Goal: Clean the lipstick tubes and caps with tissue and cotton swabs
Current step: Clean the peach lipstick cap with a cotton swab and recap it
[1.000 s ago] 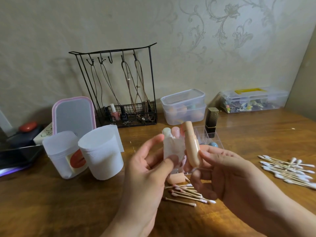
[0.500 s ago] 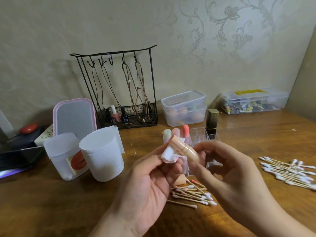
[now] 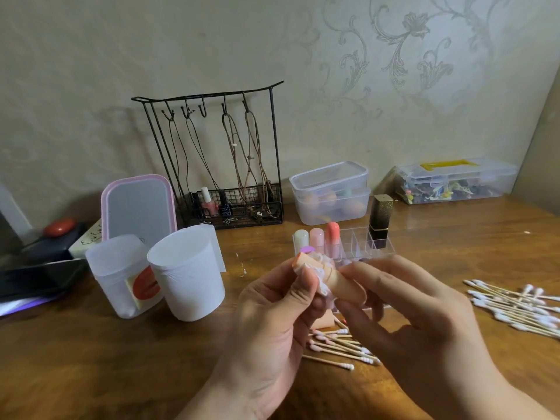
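My right hand (image 3: 403, 316) grips a peach lipstick tube (image 3: 339, 281) lying almost level, tip pointing left. My left hand (image 3: 272, 322) pinches a crumpled white tissue (image 3: 318, 272) wrapped around the tube's upper part. Behind the hands, a clear organizer (image 3: 357, 241) holds three pastel lipsticks (image 3: 316, 237) and a black-and-gold lipstick (image 3: 380, 219). A peach cap (image 3: 327, 321) lies on the table under my hands, partly hidden. Used cotton swabs (image 3: 339, 350) lie below it; clean swabs (image 3: 521, 307) are piled at the right.
Two white plastic cups (image 3: 188, 274) stand at the left, in front of a pink-rimmed mirror (image 3: 138, 207). A black wire jewellery rack (image 3: 218, 159) and two clear lidded boxes (image 3: 330, 192) line the wall. Dark items lie at the far left edge.
The tube has tipped from upright to nearly level and dropped lower. My left hand has closed the tissue round its upper part.
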{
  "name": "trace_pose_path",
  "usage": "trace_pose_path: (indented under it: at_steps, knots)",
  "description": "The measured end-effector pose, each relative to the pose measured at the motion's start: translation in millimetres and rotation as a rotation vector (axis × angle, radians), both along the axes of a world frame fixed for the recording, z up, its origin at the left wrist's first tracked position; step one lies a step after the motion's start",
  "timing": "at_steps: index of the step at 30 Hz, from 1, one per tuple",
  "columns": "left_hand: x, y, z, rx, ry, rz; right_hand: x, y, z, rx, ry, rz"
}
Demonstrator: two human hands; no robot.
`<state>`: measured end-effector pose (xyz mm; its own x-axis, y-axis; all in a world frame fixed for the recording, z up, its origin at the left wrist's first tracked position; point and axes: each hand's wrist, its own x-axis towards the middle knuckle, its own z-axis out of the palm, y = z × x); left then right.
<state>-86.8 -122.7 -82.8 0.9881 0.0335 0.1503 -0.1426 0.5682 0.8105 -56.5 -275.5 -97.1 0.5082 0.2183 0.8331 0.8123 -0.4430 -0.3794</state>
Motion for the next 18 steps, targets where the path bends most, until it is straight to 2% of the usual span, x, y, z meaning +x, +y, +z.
trace_pose_path:
  at_steps: [3, 5, 7, 9, 11, 12, 14, 15, 16, 17, 18]
  knots:
    - [0.5, -1.7, -4.0, -0.021, -0.098, 0.022, -4.3, 3.1, -2.0, -0.013, 0.084, 0.046]
    - [0.7, -2.3, -5.0, -0.058, -0.128, 0.013, -5.9, 5.7, -2.2, 0.014, 0.255, 0.115]
    - [1.8, -0.9, -6.2, -0.052, -0.136, -0.005, -8.8, 7.8, 3.0, 0.139, 0.638, 0.382]
    - [2.5, 1.1, -6.3, -0.008, -0.143, 0.009, -9.7, 11.2, 9.3, 0.377, 1.13, 0.685]
    - [2.5, -1.4, -5.3, 0.05, -0.165, 0.042, -9.8, 11.7, 10.5, 0.495, 1.366, 0.726]
    - [3.3, -2.0, -6.4, 0.053, -0.169, 0.06, -7.2, 10.0, 6.0, 0.469, 1.324, 0.685]
    - [4.3, -1.2, -6.7, 0.018, -0.151, 0.075, -5.9, 7.0, 1.8, 0.267, 0.969, 0.513]
    - [4.4, -0.4, -5.4, 0.006, -0.149, 0.071, -6.8, 7.1, 2.7, 0.217, 0.87, 0.466]
    - [4.2, 0.0, -6.1, 0.015, -0.164, 0.062, -7.9, 6.7, 2.9, 0.208, 0.857, 0.469]
    - [4.2, 0.2, -6.6, 0.023, -0.178, 0.052, -8.1, 5.3, 2.3, 0.217, 0.932, 0.558]
    - [4.8, 0.6, -8.3, 0.028, -0.176, 0.046, -8.3, 5.8, 2.9, 0.31, 1.101, 0.703]
